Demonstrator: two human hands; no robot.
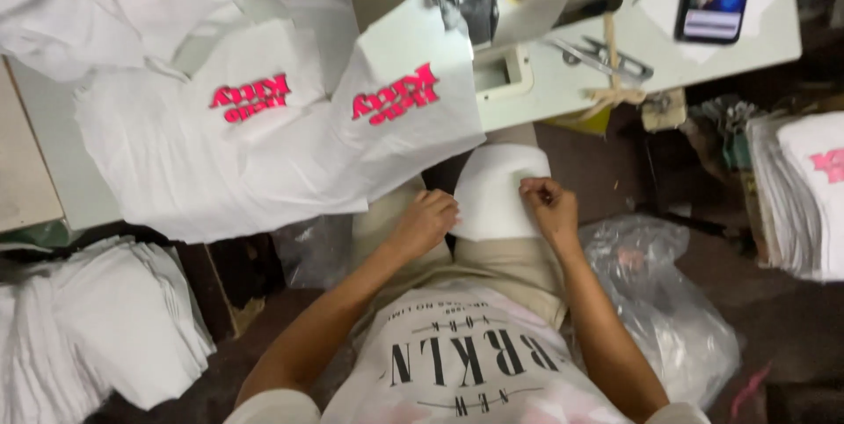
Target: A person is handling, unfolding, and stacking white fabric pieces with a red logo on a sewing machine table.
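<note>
White fabric piece point(492, 191) (on lap) | both hands pinch | sewing table point(580, 81) beyond

Both hands sit low in the lap, the left hand point(426, 220) and right hand point(549, 209) pinching the white fabric piece point(492, 191) on the thigh. Straight ahead, the sewing-table edge point(563, 94) and printed white pieces point(396, 116) overhanging it block the way forward. Left, a stack of white cut pieces point(105, 327) crowds the floor; right, a clear plastic bag point(668, 301) lies close beside the leg. The gap between knee and table is narrow.
</note>
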